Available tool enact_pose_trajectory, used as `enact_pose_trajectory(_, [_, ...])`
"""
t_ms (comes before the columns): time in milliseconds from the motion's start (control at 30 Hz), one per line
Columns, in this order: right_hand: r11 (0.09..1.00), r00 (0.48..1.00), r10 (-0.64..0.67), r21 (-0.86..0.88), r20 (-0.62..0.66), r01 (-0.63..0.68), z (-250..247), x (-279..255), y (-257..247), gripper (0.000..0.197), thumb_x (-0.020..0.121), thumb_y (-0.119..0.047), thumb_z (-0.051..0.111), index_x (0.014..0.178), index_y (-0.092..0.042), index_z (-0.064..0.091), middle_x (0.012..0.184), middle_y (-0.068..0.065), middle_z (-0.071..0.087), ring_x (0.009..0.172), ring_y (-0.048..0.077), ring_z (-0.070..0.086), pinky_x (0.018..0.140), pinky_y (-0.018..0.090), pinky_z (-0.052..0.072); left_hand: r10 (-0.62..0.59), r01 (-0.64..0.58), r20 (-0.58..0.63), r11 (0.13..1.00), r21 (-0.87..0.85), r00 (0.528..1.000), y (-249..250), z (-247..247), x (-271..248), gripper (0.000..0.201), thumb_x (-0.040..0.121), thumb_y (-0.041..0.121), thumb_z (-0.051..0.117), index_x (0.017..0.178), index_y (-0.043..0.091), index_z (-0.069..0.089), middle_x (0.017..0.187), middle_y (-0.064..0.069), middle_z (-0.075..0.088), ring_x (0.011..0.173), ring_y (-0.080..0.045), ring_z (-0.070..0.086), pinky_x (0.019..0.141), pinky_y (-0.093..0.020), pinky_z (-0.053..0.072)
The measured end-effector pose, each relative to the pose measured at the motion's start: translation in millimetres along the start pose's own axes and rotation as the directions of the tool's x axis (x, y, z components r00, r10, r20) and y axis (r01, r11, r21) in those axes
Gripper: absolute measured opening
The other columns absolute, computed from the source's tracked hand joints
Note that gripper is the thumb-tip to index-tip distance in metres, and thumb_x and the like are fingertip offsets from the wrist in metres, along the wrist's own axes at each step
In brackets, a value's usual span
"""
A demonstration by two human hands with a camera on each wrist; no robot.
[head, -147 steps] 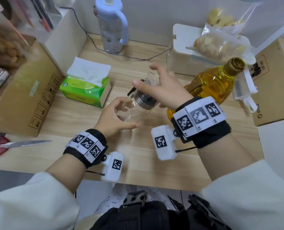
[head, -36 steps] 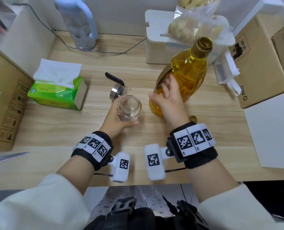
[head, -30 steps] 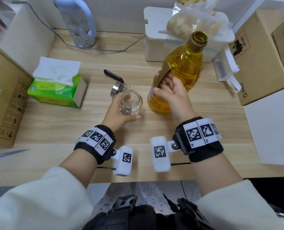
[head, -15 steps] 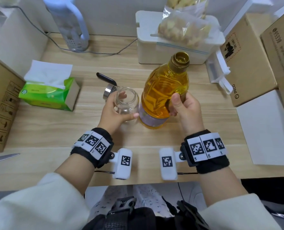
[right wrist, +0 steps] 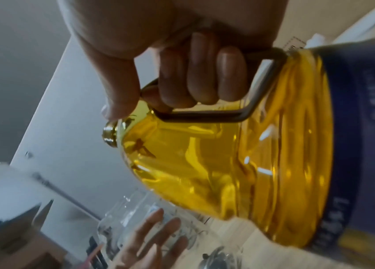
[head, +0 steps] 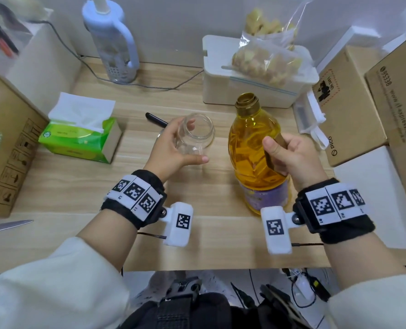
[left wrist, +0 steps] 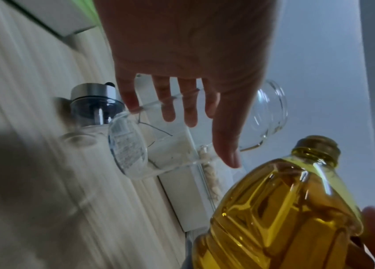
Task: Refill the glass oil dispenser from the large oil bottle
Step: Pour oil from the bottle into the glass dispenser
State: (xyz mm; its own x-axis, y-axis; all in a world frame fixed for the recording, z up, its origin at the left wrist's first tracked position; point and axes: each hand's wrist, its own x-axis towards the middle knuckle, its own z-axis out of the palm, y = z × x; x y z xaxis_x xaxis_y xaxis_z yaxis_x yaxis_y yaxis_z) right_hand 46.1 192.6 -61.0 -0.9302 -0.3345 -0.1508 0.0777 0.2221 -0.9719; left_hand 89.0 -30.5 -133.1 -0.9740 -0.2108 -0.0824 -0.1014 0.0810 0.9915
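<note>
My left hand [head: 196,141] grips the empty glass dispenser jar [head: 194,134], thumb in front and fingers behind; it is tilted, with its open mouth toward the oil. The left wrist view shows the jar [left wrist: 181,131] off the wood. Its steel lid [left wrist: 94,102] with a black lever [head: 155,119] lies just behind my hand. The large oil bottle [head: 254,148], uncapped and full of yellow oil, is to the right. My right hand [head: 282,150] holds it by its handle, fingers [right wrist: 204,72] curled through the loop. The bottle mouth [head: 245,100] is level with the jar.
A green tissue box [head: 78,138] and a cardboard box [head: 5,148] are at the left. A white box [head: 221,86] topped by a snack bag stands behind the bottle. More cardboard boxes [head: 353,110] are at the right. A blade [head: 7,225] lies front left.
My right hand shifted from the bottle's body to its handle and drew the bottle nearer and rightward. The left hand lifted and tilted the jar. Earlier, the lid came off the jar.
</note>
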Motion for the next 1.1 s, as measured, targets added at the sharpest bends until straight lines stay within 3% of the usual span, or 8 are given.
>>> enact_pose_trajectory(100, [0.996, 0.998, 0.037, -0.077, 0.058, -0.032, -1.7, 1.5, -11.0, 0.037, 0.085, -0.012, 0.056, 0.053, -0.011, 0.038, 0.030, -0.011, 0.037, 0.029, -0.001, 0.034, 0.034, 0.007, 0.027, 0.021, -0.022, 0.016, 0.999, 0.037, 1.000, 1.6, -0.5, 0.1, 0.082, 0.050, 0.010, 0.087, 0.121, 0.023, 0.048, 0.117, 0.007, 0.056, 0.113, -0.009, 0.052, 0.093, -0.014, 0.040])
enact_pose_trajectory(200, [0.970, 0.989, 0.071, -0.241, 0.132, -0.038, -1.0, 3.2, -15.9, 0.036, 0.069, -0.038, 0.062, 0.054, -0.013, 0.041, 0.033, -0.010, 0.040, 0.031, 0.000, 0.038, 0.037, 0.008, 0.030, 0.027, -0.028, 0.017, 0.998, 0.048, 0.999, -2.2, -1.3, 0.7, 0.084, 0.049, 0.012, 0.088, 0.123, 0.023, 0.049, 0.113, 0.011, 0.056, 0.109, -0.006, 0.053, 0.087, -0.007, 0.039])
enact_pose_trajectory(300, [0.904, 0.980, 0.103, -0.428, 0.168, -0.022, 2.3, 5.1, -14.9, 0.051, 0.067, -0.052, 0.066, 0.062, -0.004, 0.052, 0.047, -0.001, 0.043, 0.045, 0.013, 0.042, 0.051, 0.023, 0.035, 0.026, -0.027, 0.024, 0.999, 0.041, 0.999, -6.1, -3.9, 1.0, 0.084, 0.049, 0.010, 0.088, 0.123, 0.020, 0.049, 0.111, 0.014, 0.056, 0.106, 0.001, 0.052, 0.086, -0.004, 0.040])
enact_pose_trajectory(367, [0.846, 0.983, 0.104, -0.533, 0.149, -0.009, 5.5, 5.1, -15.6, 0.044, 0.076, -0.044, 0.066, 0.064, -0.004, 0.053, 0.057, 0.010, 0.041, 0.055, 0.021, 0.042, 0.059, 0.031, 0.033, 0.022, -0.023, 0.028, 0.999, 0.032, 0.999, -11.0, -5.4, 0.6, 0.080, 0.049, 0.007, 0.088, 0.119, 0.020, 0.050, 0.109, 0.016, 0.056, 0.104, 0.003, 0.052, 0.085, -0.003, 0.040])
enact_pose_trajectory(600, [0.783, 0.969, 0.214, -0.614, 0.120, -0.097, 9.1, 2.1, -7.8, 0.042, 0.076, -0.046, 0.064, 0.062, -0.007, 0.052, 0.061, 0.013, 0.047, 0.060, 0.024, 0.047, 0.064, 0.035, 0.038, -0.062, 0.057, 0.079, 0.996, 0.070, 0.995, -35.2, 2.7, -6.6, 0.081, 0.049, 0.010, 0.088, 0.120, 0.020, 0.051, 0.115, 0.010, 0.057, 0.105, 0.002, 0.050, 0.081, -0.001, 0.037])
enact_pose_trajectory(833, [0.664, 0.949, 0.304, -0.731, 0.077, -0.153, 12.5, -4.2, 5.3, 0.047, 0.077, -0.046, 0.064, 0.050, -0.014, 0.044, 0.051, 0.002, 0.044, 0.054, 0.020, 0.046, 0.057, 0.030, 0.034, -0.118, 0.119, 0.071, 0.993, -0.004, 0.990, -54.4, 12.4, -9.1, 0.083, 0.050, 0.001, 0.086, 0.123, 0.014, 0.049, 0.112, 0.008, 0.056, 0.100, 0.005, 0.050, 0.076, 0.005, 0.038])
enact_pose_trajectory(1000, [0.605, 0.940, 0.333, -0.782, 0.078, -0.149, 12.6, -7.1, 6.6, 0.047, 0.076, -0.050, 0.063, 0.058, -0.009, 0.049, 0.060, 0.010, 0.048, 0.059, 0.023, 0.049, 0.057, 0.031, 0.033, -0.127, 0.127, 0.070, 0.992, 0.005, 0.989, -61.4, 15.5, -9.1, 0.087, 0.048, 0.004, 0.087, 0.126, 0.011, 0.049, 0.123, -0.003, 0.056, 0.112, -0.012, 0.052, 0.095, -0.016, 0.041])
enact_pose_trajectory(1100, [0.593, 0.936, 0.346, -0.789, 0.071, -0.159, 11.2, -8.5, 5.2, 0.046, 0.075, -0.050, 0.063, 0.062, -0.008, 0.052, 0.061, 0.011, 0.049, 0.061, 0.024, 0.049, 0.057, 0.030, 0.034, -0.127, 0.128, 0.081, 0.992, -0.007, 0.989, -61.1, 18.4, -8.5, 0.087, 0.049, 0.003, 0.086, 0.127, 0.010, 0.048, 0.120, 0.001, 0.056, 0.106, -0.002, 0.052, 0.085, -0.005, 0.042])
